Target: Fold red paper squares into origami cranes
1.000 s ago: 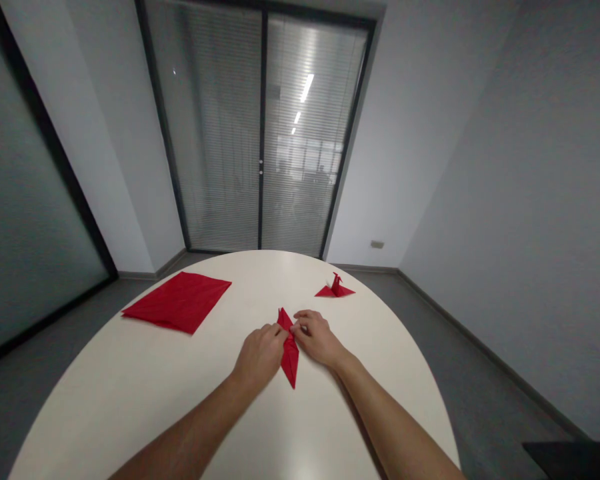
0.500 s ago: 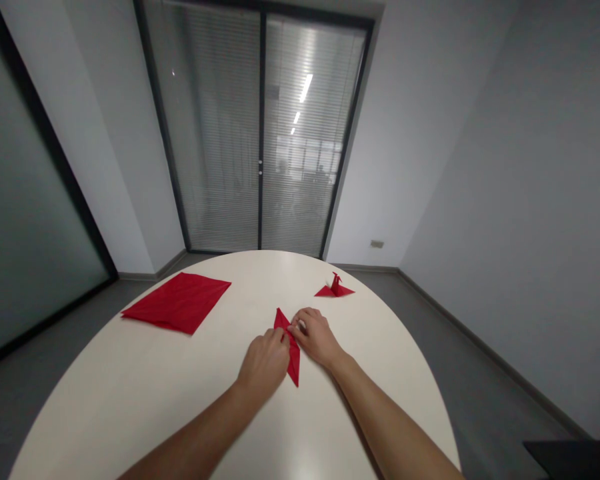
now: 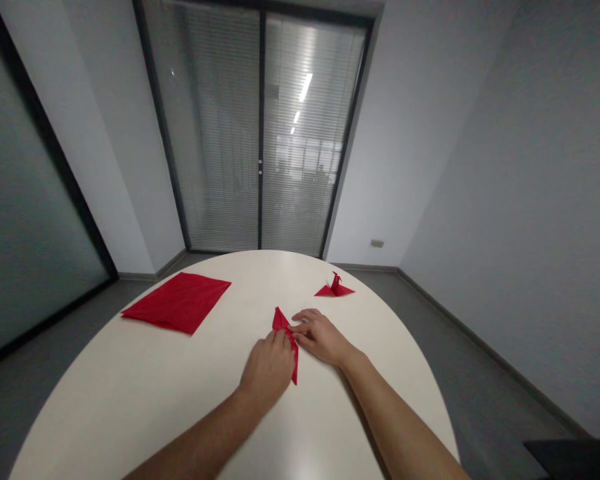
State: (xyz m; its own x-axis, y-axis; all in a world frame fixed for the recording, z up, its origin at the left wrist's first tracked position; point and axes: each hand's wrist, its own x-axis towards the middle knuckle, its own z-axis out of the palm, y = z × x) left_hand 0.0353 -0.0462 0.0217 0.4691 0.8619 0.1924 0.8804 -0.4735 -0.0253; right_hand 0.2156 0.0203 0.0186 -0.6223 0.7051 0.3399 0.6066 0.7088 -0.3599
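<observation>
A narrow, diamond-shaped piece of folded red paper [image 3: 281, 320] lies on the white table before me, one point facing away and the other toward me. My left hand [image 3: 269, 362] covers its near left part, with the bent fingertips pressed together on its middle. From the right, my right hand [image 3: 323, 337] has its thumb and forefinger closed at the paper's right edge, while the other fingers reach out loosely above. The fingertips hide the folds at the centre. Beyond my right hand stands a finished red paper crane [image 3: 335, 288] with its wings spread.
Flat red paper sheets [image 3: 177, 303] lie at the left edge of the round white table [image 3: 180, 400]. A glass door with blinds [image 3: 300, 200] stands behind the table. A dark object [image 3: 570, 459] shows at the lower right.
My left hand has shifted slightly right and flattened over the paper. My right hand's fingers have straightened from a curl. The paper has turned a little; the crane and sheets stay put.
</observation>
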